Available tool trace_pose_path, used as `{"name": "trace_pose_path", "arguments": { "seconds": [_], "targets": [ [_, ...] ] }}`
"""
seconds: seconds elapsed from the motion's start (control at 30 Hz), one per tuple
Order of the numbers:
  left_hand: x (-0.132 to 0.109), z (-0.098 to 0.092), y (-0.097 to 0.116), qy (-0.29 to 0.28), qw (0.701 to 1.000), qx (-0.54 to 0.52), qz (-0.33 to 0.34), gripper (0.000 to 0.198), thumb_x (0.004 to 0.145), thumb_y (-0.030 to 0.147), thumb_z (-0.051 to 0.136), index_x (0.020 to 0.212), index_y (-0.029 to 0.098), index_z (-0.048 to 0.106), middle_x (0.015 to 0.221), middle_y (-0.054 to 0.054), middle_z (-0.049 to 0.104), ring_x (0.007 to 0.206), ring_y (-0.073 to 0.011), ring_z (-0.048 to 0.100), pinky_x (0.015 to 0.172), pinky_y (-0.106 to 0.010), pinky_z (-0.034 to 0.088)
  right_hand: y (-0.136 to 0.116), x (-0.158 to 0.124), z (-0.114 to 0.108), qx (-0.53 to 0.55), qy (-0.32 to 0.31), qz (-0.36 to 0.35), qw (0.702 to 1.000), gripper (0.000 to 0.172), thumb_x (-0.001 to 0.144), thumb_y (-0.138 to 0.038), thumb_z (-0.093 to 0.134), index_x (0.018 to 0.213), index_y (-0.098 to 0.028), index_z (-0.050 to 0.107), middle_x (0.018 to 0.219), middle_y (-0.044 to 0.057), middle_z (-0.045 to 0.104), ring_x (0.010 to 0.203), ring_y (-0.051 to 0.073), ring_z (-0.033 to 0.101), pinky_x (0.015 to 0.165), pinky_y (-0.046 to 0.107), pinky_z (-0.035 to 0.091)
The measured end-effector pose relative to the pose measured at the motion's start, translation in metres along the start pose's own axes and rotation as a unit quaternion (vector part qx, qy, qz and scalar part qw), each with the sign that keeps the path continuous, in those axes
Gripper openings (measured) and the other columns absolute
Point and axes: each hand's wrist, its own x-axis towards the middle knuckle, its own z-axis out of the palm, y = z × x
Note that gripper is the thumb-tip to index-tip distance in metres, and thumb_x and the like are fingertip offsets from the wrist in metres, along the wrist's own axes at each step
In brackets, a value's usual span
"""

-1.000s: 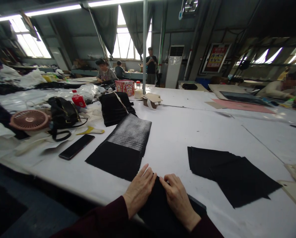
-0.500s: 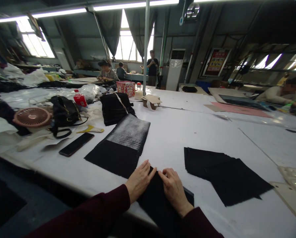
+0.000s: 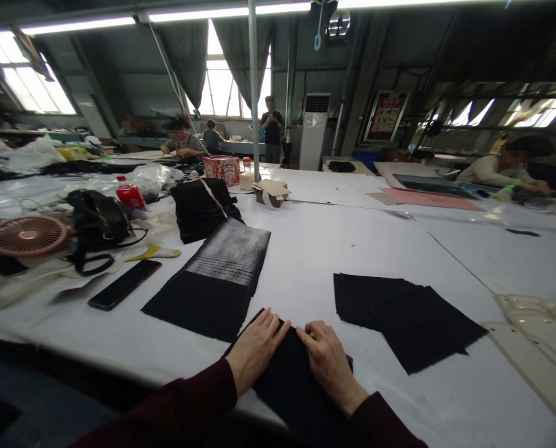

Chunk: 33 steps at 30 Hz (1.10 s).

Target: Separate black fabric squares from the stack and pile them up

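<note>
Touching black cloth (image 3: 291,379) with left hand (image 3: 254,348) flat, right hand (image 3: 328,361) bent, pinch unclear; likely midway, cannot tell done from undone in 2 piles (image 3: 194,305) beside it.

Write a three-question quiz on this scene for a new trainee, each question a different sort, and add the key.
1. Multiple choice. What do the bare left hand and bare right hand both touch?
A) a round pink plastic fan
B) flat black cloth
C) a red plastic bottle

2. True or false. In the picture, the flat black rectangular smartphone lies left of the fanned stack of black cloth sheets.

3. Fill in. The loose flat black sheets on the right side of the white table ____ each other.

Key: 1 B; 2 true; 3 overlap.
</note>
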Motion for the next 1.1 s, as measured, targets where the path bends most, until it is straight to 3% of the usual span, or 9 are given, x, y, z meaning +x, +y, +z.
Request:
{"name": "trace_pose_path", "arguments": {
  "seconds": [0.33,0.53,0.7,0.83,0.93,1.1],
  "targets": [
    [0.015,-0.016,0.008,-0.036,0.998,-0.039,0.029,0.047,0.089,0.009,0.043,0.136,0.010,0.043,0.108,-0.011,0.061,0.102,-0.0222,0.057,0.103,-0.039,0.037,0.004,-0.009,-0.013,-0.003,0.000,0.004,1.000,0.030,0.089,-0.004,0.047,0.109,-0.019,0.065,0.089,0.005,0.057,0.084,0.019,0.050,0.073,0.032,0.040],
    [0.019,-0.015,0.018,-0.035,0.998,-0.040,0.030,0.046,0.090,0.009,0.041,0.136,0.011,0.044,0.115,-0.012,0.060,0.111,-0.0235,0.054,0.108,-0.042,0.033,0.006,-0.015,-0.021,-0.005,-0.009,0.012,1.000,0.030,0.089,-0.004,0.048,0.110,-0.018,0.065,0.089,0.006,0.057,0.084,0.019,0.051,0.073,0.032,0.041],
    [0.024,-0.018,0.023,-0.050,0.997,-0.053,0.033,0.049,0.088,0.003,0.039,0.136,0.010,0.044,0.113,-0.011,0.061,0.105,-0.0213,0.057,0.102,-0.036,0.040,0.009,-0.020,-0.024,0.002,-0.013,0.017,1.000,0.028,0.090,-0.004,0.048,0.108,-0.018,0.065,0.089,0.006,0.058,0.085,0.019,0.050,0.075,0.032,0.041],
    [0.025,-0.024,0.031,-0.065,0.997,-0.039,0.030,0.052,0.089,0.008,0.043,0.141,0.010,0.040,0.109,-0.011,0.061,0.102,-0.0242,0.058,0.099,-0.041,0.043,0.011,-0.023,-0.028,0.015,-0.029,0.023,0.999,0.028,0.090,-0.004,0.049,0.111,-0.017,0.064,0.090,0.005,0.057,0.087,0.019,0.050,0.077,0.033,0.041],
    [0.027,-0.023,0.036,-0.063,0.997,-0.024,0.032,0.050,0.089,0.009,0.044,0.138,0.010,0.043,0.115,-0.014,0.060,0.110,-0.0261,0.056,0.102,-0.043,0.042,0.013,-0.027,-0.032,0.020,-0.035,0.023,0.999,0.028,0.090,-0.004,0.049,0.110,-0.017,0.064,0.091,0.006,0.057,0.088,0.019,0.050,0.078,0.033,0.042],
    [0.031,-0.022,0.040,-0.070,0.996,-0.024,0.051,0.050,0.087,0.002,0.042,0.137,0.009,0.045,0.119,-0.012,0.059,0.110,-0.0221,0.057,0.102,-0.036,0.043,0.018,-0.035,-0.038,0.021,-0.032,0.025,0.999,0.028,0.092,-0.006,0.047,0.111,-0.017,0.064,0.092,0.007,0.058,0.089,0.019,0.049,0.080,0.033,0.041]
  ]
}}
